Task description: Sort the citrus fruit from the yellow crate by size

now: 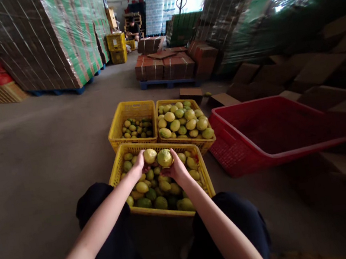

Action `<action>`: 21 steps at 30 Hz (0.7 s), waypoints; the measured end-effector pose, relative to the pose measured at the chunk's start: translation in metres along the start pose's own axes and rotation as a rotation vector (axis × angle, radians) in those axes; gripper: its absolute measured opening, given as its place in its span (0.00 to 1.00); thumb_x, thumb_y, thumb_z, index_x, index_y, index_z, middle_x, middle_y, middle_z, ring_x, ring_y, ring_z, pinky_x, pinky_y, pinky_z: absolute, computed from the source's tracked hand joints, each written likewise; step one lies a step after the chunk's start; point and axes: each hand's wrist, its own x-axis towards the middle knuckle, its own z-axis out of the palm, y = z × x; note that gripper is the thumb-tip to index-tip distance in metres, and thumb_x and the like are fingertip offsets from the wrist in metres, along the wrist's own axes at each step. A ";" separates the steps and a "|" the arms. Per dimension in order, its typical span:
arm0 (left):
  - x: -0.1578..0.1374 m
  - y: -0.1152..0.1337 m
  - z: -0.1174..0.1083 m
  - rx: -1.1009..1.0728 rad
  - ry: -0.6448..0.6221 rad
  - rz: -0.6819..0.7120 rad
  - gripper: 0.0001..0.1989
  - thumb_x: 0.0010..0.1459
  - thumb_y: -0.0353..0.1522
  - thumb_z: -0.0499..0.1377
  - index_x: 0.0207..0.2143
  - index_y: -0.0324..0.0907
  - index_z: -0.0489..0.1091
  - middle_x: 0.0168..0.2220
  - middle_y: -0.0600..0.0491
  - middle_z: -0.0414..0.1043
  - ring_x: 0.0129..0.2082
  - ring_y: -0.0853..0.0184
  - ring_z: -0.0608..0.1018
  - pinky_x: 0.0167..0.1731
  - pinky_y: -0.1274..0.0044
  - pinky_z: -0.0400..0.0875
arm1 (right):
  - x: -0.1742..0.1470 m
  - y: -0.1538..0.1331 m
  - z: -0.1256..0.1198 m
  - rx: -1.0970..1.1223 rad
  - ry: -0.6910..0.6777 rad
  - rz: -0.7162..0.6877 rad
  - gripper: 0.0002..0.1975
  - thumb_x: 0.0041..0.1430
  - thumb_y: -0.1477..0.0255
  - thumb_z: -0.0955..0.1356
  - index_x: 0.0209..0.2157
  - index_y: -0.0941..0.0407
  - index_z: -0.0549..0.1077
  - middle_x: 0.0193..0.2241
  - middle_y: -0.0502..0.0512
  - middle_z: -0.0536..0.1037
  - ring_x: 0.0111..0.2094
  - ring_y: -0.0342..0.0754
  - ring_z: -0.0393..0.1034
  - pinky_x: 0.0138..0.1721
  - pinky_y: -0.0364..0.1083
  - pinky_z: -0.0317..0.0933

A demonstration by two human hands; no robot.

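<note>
My left hand (pixel 139 164) is closed round a yellow lemon (pixel 150 156). Beside it, my right hand (pixel 176 168) grips a second lemon (pixel 165 158), greener and patchy. Both are held up close together over the near yellow crate (pixel 115 170), where several yellow and green lemons (pixel 165 186) lie. Behind it on the left stands another yellow crate (pixel 114 128) with smaller, greener lemons (pixel 136 128) low inside. To its right, a third yellow crate (pixel 209 142) is heaped with lemons (pixel 182 119). Some fingers are hidden behind the fruit.
A large red basket (pixel 229 155) stands to the right, close to scattered cardboard (pixel 310 66). Flattened boxes (pixel 163 67) are stacked on a blue pallet ahead. Wrapped stacks (pixel 69 36) rise on both sides. A person (pixel 133 28) sits far back near yellow crates (pixel 117 48).
</note>
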 end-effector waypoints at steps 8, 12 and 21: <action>-0.030 0.027 0.015 -0.137 -0.135 -0.034 0.31 0.62 0.52 0.45 0.41 0.37 0.76 0.16 0.52 0.68 0.10 0.73 0.57 0.11 0.79 0.44 | 0.000 -0.008 -0.004 0.036 -0.176 -0.080 0.25 0.63 0.52 0.57 0.35 0.57 0.73 0.18 0.53 0.74 0.15 0.47 0.66 0.16 0.44 0.59; -0.040 0.030 0.023 -0.222 -0.140 0.104 0.34 0.61 0.53 0.47 0.44 0.34 0.76 0.19 0.50 0.72 0.12 0.73 0.61 0.11 0.80 0.47 | -0.002 -0.003 -0.003 0.027 -0.205 -0.199 0.23 0.56 0.51 0.64 0.38 0.57 0.75 0.21 0.52 0.75 0.19 0.47 0.67 0.19 0.45 0.61; -0.039 0.029 0.029 -0.257 -0.139 0.213 0.31 0.57 0.52 0.57 0.51 0.37 0.73 0.37 0.47 0.79 0.33 0.63 0.78 0.24 0.79 0.69 | 0.002 0.014 0.000 0.040 -0.141 -0.412 0.25 0.46 0.55 0.74 0.41 0.52 0.66 0.30 0.48 0.76 0.33 0.51 0.74 0.29 0.49 0.72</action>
